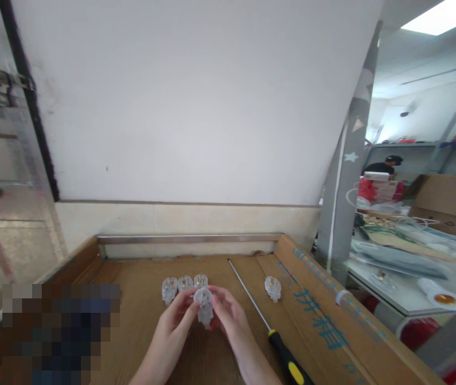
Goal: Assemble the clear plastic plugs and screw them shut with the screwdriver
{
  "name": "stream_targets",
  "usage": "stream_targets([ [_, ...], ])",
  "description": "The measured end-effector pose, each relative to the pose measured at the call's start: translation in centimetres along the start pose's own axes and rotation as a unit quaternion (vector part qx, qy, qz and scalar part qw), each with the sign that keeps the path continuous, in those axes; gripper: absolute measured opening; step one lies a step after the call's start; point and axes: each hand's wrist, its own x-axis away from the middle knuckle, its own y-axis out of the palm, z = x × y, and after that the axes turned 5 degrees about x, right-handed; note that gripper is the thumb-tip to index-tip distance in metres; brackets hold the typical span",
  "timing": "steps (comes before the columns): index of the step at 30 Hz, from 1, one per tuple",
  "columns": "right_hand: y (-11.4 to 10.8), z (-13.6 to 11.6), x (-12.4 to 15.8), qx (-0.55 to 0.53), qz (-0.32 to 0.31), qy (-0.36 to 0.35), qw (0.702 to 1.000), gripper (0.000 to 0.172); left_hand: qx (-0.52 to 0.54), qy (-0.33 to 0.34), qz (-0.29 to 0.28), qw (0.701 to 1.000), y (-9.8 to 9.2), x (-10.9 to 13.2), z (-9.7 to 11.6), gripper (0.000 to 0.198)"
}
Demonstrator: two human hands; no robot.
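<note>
Both my hands meet over the middle of a cardboard-lined work surface [139, 299]. My left hand [174, 318] and my right hand [228, 310] pinch a small translucent plastic plug [204, 306] between their fingertips. Three similar translucent plugs [183, 284] lie in a row just behind it. Another single plug [273, 288] lies apart to the right. A long screwdriver [266, 323] with a black and yellow handle lies diagonally right of my right hand.
A white wall rises behind the surface. A grey post [346, 176] stands at the right. Beyond it is a cluttered table [408, 256] with bags and boxes, and a person in a cap far back. A blurred patch covers the lower left.
</note>
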Motion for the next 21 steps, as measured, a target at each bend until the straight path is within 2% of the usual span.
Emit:
stream_targets([
  [3,0.2,-0.6,0.5,0.050,0.002,-0.008,0.999,0.048,-0.026,0.006,0.009,1.000,-0.1,0.1,0.1,0.043],
  [8,0.2,-1.9,1.5,0.145,0.020,-0.070,0.987,0.031,-0.027,0.022,-0.005,0.999,-0.2,0.1,-0.1,0.037],
  [15,0.1,-1.7,1.6,0.236,0.017,-0.127,0.963,0.026,-0.078,0.070,-0.002,0.994,-0.3,0.1,-0.2,0.032],
  [21,0.1,-1.7,1.8,0.259,0.039,-0.147,0.954,0.024,-0.082,0.074,-0.025,0.994,-0.3,0.1,-0.1,0.029],
])
